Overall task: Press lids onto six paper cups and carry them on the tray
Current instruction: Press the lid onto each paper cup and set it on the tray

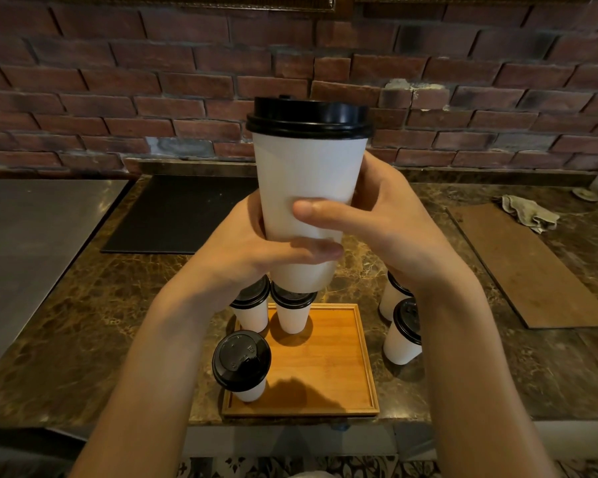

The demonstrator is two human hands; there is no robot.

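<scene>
Three lidded cups (244, 365) are parked on the left side of the tray (325, 367). Above them my left hand (256, 246) is wrapped round the lower part of the cup (308, 188). It's up in the air, pretty much upright, long axis vertical, black lid (309, 117) on top, base pointing down at the tray. My right hand (394, 229) curls round the other side, thumb across the front. Right of the tray, two more lidded cups (403, 343) sit on the surface (101, 305). Looks like lidding's done and I'm loading. Next I'd lower this one straight into the tray's free right half without bumping its neighbours.
</scene>
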